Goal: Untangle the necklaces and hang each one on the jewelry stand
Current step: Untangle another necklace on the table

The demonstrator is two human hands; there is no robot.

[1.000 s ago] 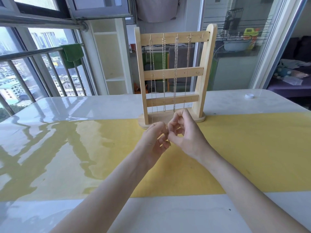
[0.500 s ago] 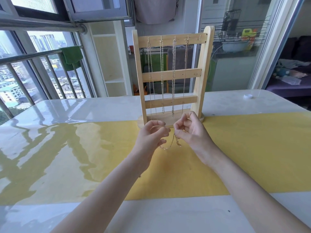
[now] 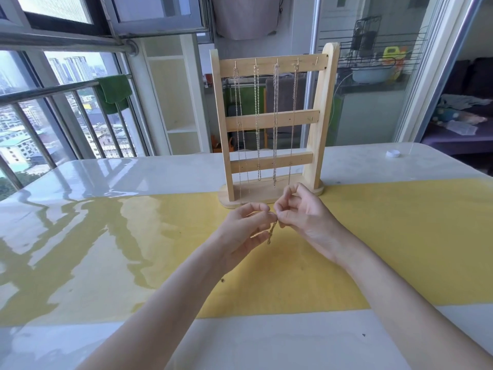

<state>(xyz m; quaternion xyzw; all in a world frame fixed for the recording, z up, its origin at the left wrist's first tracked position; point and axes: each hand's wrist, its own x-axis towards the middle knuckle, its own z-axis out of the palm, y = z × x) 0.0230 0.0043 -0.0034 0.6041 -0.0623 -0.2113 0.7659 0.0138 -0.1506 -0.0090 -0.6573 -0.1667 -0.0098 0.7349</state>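
A wooden jewelry stand [image 3: 317,145] stands upright on the table behind my hands. Several thin chain necklaces [image 3: 274,124] hang from the hooks on its top bar; the rightmost hook is bare. Just in front of the stand's base, my left hand [image 3: 248,231] and my right hand [image 3: 304,220] are close together, fingertips almost touching. Both pinch a thin gold necklace [image 3: 271,233], which dangles in a short bunch between them above the yellow mat.
The glossy white table [image 3: 106,172] carries a yellow mat [image 3: 400,236] across its middle. A small white cap [image 3: 393,153] lies at the far right. Balcony railing with a green cloth [image 3: 114,93] is at the left, a glass door at the right.
My hands parted slightly, letting the necklace hang in a small loop, then came together again. The chain now dangles in a tighter bunch between the fingertips.
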